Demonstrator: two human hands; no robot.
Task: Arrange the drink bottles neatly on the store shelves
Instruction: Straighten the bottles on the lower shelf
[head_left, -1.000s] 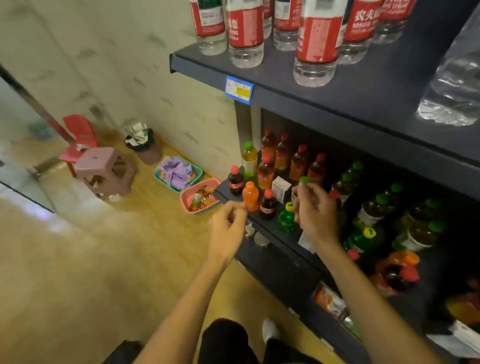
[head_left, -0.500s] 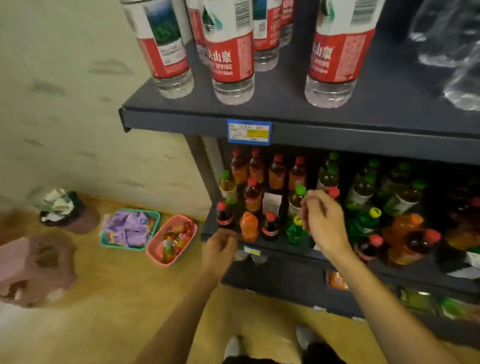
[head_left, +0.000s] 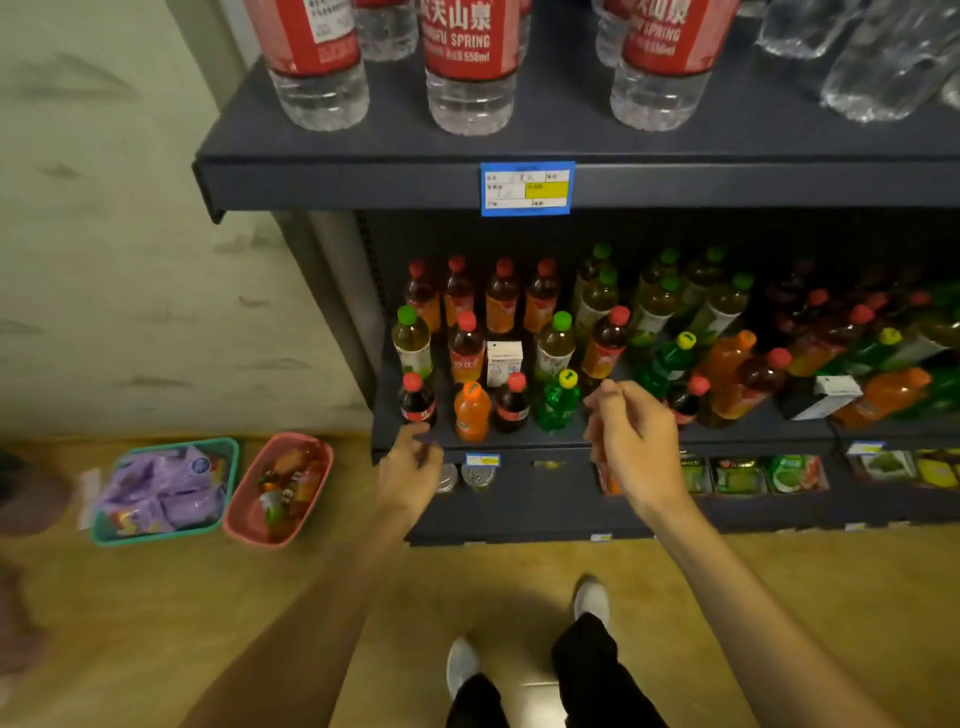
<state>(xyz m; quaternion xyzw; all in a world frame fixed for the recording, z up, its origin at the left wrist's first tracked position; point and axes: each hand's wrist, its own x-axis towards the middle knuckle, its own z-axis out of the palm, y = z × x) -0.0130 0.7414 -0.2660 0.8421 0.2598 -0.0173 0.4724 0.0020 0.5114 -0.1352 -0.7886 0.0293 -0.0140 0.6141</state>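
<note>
My right hand (head_left: 631, 441), grip loose and empty, hovers just right of the upright green plastic yellow-capped soda bottle (head_left: 557, 401), nearer than my empty left hand (head_left: 410, 467).

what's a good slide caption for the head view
Both empty hands, left hand and right hand, hover before the drink bottles.

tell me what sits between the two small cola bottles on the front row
A small orange soda bottle stands between the left cola bottle and the right cola bottle, seen in the head view.
</note>
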